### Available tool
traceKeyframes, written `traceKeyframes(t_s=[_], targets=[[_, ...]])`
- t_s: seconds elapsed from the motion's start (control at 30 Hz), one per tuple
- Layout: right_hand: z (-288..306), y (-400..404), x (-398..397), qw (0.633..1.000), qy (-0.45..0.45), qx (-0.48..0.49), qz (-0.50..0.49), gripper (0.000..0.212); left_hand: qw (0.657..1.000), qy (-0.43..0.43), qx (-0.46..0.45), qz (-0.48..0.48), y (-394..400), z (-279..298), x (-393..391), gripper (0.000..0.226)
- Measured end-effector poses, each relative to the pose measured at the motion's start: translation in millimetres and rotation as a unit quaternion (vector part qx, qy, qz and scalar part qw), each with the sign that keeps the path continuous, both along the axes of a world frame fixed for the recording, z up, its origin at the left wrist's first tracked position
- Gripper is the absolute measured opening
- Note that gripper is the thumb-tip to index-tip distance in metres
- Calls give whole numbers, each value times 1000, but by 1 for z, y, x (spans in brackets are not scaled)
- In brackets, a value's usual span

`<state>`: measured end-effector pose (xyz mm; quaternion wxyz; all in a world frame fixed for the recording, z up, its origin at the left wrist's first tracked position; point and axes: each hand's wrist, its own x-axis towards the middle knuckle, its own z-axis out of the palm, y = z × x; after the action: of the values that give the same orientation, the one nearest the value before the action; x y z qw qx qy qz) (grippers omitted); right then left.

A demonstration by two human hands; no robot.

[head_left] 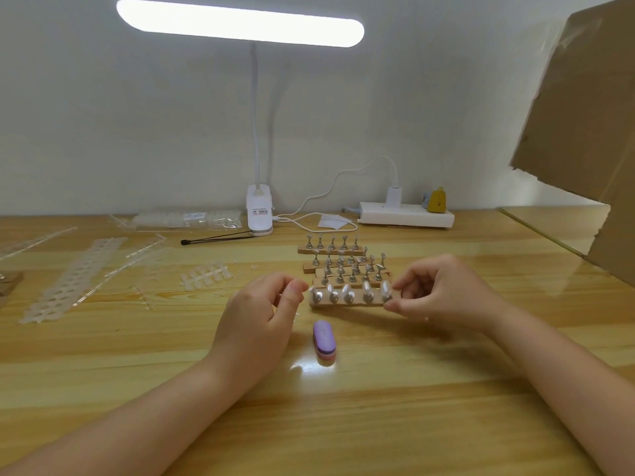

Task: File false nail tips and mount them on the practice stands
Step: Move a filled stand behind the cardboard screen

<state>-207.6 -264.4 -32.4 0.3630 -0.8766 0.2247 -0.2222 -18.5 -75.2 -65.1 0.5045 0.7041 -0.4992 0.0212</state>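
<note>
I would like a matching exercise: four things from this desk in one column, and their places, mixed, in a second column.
1. purple nail buffer
2. power strip
3. nearest stand with nail tips
4. cardboard sheet

a. at the wall, behind the stands
b. between the two hands
c. on the table, nearer than the stands
d. leaning at the far right

Pairs: 1-c, 2-a, 3-b, 4-d

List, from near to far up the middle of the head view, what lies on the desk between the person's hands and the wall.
Purple nail buffer → nearest stand with nail tips mounted → bare stands behind it → white power strip.
</note>
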Motion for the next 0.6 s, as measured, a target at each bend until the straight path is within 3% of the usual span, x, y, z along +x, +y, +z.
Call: traceKeyframes(t_s=[0.2,0.37,0.6], targets=[[35,-23,-27,988,-117,60,-83,38,984,-176,-5,8,-4,13,-4,38],[36,-56,-74,964,-124,18,-235,29,928,-354,107,-42,-22,16,-21,33],[8,-96,-127,877,-81,-74,-467,20,926,-293,230,-55,-111,30,-66,32]])
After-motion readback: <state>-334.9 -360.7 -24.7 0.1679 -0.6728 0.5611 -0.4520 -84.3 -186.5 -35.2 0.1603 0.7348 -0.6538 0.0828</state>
